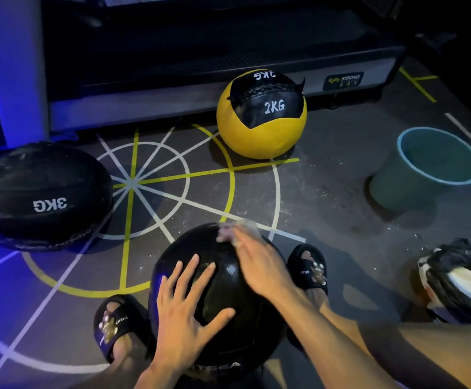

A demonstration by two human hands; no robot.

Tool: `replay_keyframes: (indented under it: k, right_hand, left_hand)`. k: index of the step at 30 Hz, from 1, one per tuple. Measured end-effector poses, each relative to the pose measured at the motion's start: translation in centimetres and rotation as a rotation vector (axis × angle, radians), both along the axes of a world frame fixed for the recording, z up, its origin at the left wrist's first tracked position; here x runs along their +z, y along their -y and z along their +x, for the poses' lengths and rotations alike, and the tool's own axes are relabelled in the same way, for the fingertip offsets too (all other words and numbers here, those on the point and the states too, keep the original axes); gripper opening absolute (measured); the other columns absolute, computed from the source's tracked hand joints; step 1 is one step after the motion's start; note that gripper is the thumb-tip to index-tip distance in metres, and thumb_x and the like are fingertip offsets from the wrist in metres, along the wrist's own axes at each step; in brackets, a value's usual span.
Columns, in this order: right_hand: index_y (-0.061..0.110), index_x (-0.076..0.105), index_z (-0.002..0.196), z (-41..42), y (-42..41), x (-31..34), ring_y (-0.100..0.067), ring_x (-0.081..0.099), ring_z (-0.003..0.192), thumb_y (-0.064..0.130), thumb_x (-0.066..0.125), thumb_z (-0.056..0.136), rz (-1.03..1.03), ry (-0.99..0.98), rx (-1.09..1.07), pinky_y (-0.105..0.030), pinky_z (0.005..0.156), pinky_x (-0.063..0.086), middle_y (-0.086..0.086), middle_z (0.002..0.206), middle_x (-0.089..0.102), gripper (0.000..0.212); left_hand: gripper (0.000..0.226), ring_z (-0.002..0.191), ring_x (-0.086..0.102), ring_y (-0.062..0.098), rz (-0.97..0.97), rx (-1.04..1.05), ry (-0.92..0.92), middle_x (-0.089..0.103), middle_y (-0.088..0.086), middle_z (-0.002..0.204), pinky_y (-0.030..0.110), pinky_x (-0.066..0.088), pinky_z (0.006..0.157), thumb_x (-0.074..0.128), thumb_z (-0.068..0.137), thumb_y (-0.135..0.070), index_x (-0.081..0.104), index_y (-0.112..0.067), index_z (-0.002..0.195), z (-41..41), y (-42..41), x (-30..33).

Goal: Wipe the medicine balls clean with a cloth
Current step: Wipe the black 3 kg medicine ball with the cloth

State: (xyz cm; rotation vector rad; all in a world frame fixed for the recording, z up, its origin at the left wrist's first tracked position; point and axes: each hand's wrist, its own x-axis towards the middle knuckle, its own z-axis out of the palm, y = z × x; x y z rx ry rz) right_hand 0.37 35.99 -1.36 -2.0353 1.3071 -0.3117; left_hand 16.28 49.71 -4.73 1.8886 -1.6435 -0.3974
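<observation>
Gym floor | our left hand (pixel 185 313) lies flat, steadying the black ball (pixel 217 299) | right hand (pixel 259 265) presses the cloth (pixel 235 230) — blurred — at its twelve-o'clock crown, grip unclear

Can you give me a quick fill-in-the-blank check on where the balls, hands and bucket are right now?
1. The left hand rests with fingers spread on the black ball between the person's ____.
2. The right hand presses a ____ against the top of that ball.
3. The yellow ball is marked ____.
4. The bucket stands on the floor to the ____ of the yellow ball.

Missing words: feet; cloth; 2KG; right
</observation>
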Motion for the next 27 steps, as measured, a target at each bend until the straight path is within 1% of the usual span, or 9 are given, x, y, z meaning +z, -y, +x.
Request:
replay_keyframes:
  k: [2, 4, 9, 14, 17, 20, 22, 24, 27]
  right_hand:
    - [0.035, 0.049, 0.144, -2.2, 1.4, -0.5, -0.021, 0.064, 0.114, 0.03, 0.03, 0.111, 0.174, -0.025, -0.242, -0.032, 0.084, 0.049, 0.001, 0.13, 0.063, 0.038]
    - [0.028, 0.048, 0.147, -2.7, 1.5, -0.2, -0.024, 0.062, 0.116, 0.029, 0.034, 0.111, 0.255, -0.023, -0.357, -0.032, 0.085, 0.044, -0.006, 0.131, 0.064, 0.039]
    - [0.042, 0.068, 0.125, 0.2, -0.9, 2.2, -0.001, 0.065, 0.081, 0.016, 0.052, 0.104, 0.141, 0.276, -0.06, -0.01, 0.07, 0.044, 0.012, 0.115, 0.073, 0.037]
    - [0.043, 0.063, 0.113, -2.6, 3.7, 3.4, -0.011, 0.064, 0.089, 0.013, 0.05, 0.104, 0.049, 0.488, -0.542, -0.033, 0.078, 0.053, 0.01, 0.106, 0.071, 0.034]
    - [0.042, 0.062, 0.116, -3.2, 3.0, 4.8, -0.013, 0.065, 0.084, 0.017, 0.056, 0.101, 0.066, 0.566, -0.602, -0.039, 0.073, 0.056, 0.012, 0.102, 0.069, 0.03]
    - [0.04, 0.062, 0.112, -1.5, -1.2, 5.9, -0.003, 0.065, 0.075, 0.011, 0.061, 0.098, -0.014, 0.545, -0.291, -0.028, 0.066, 0.053, 0.009, 0.099, 0.069, 0.032]
    - [0.025, 0.064, 0.114, -0.4, -3.9, 4.8, 0.001, 0.059, 0.118, 0.002, 0.058, 0.093, -0.187, 0.352, 0.151, -0.025, 0.098, 0.048, 0.007, 0.125, 0.066, 0.032]
    - [0.02, 0.06, 0.126, -0.5, -4.7, 1.9, -0.005, 0.026, 0.151, 0.007, 0.051, 0.091, -0.352, 0.088, 0.553, -0.033, 0.122, 0.028, 0.0, 0.156, 0.045, 0.039]
    - [0.024, 0.057, 0.136, -1.7, -2.5, -0.4, -0.011, 0.024, 0.153, 0.003, 0.053, 0.088, -0.421, 0.049, 0.57, -0.037, 0.123, 0.028, 0.001, 0.16, 0.039, 0.052]
  left_hand:
    - [0.081, 0.158, 0.012, 0.017, 0.021, 0.0, -0.012, 0.022, -0.017, 0.168, 0.052, 0.009, 0.123, 0.056, 0.082, -0.082, 0.036, -0.05, 0.154, -0.2, 0.1, 0.2]
    - [0.081, 0.158, 0.012, 0.018, 0.025, -0.002, -0.009, 0.022, -0.017, 0.168, 0.053, 0.009, 0.123, 0.057, 0.083, -0.081, 0.036, -0.049, 0.154, -0.5, 0.2, 0.3]
    - [0.082, 0.158, 0.011, 0.018, 0.047, -0.015, -0.022, 0.02, -0.016, 0.168, 0.056, 0.012, 0.124, 0.056, 0.084, -0.081, 0.035, -0.047, 0.155, 0.4, -0.1, 0.4]
    - [0.086, 0.158, 0.004, 0.011, 0.075, -0.024, -0.118, 0.015, -0.024, 0.168, 0.057, 0.01, 0.126, 0.053, 0.087, -0.08, 0.027, -0.043, 0.159, 0.9, -0.4, 1.4]
    - [0.088, 0.156, 0.005, 0.002, 0.074, 0.015, -0.25, 0.013, -0.028, 0.167, 0.054, 0.012, 0.127, 0.057, 0.09, -0.071, 0.02, -0.036, 0.162, 0.9, -0.8, 1.8]
    - [0.09, 0.155, 0.015, 0.002, 0.044, 0.041, -0.306, 0.017, -0.024, 0.167, 0.055, 0.021, 0.125, 0.067, 0.088, -0.064, 0.024, -0.033, 0.161, 1.0, -0.8, 1.7]
    - [0.085, 0.154, 0.02, 0.003, 0.014, 0.005, -0.283, 0.022, -0.025, 0.165, 0.051, 0.026, 0.124, 0.071, 0.088, -0.061, 0.028, -0.037, 0.158, 1.0, -0.8, 1.9]
    - [0.082, 0.153, 0.025, 0.007, -0.008, -0.046, -0.273, 0.031, -0.022, 0.162, 0.049, 0.031, 0.122, 0.075, 0.09, -0.054, 0.031, -0.037, 0.156, 1.1, -0.7, 2.3]
    - [0.083, 0.155, 0.023, 0.011, 0.009, -0.075, -0.253, 0.032, -0.018, 0.164, 0.055, 0.03, 0.121, 0.076, 0.089, -0.054, 0.035, -0.031, 0.157, 1.2, -0.6, 2.2]
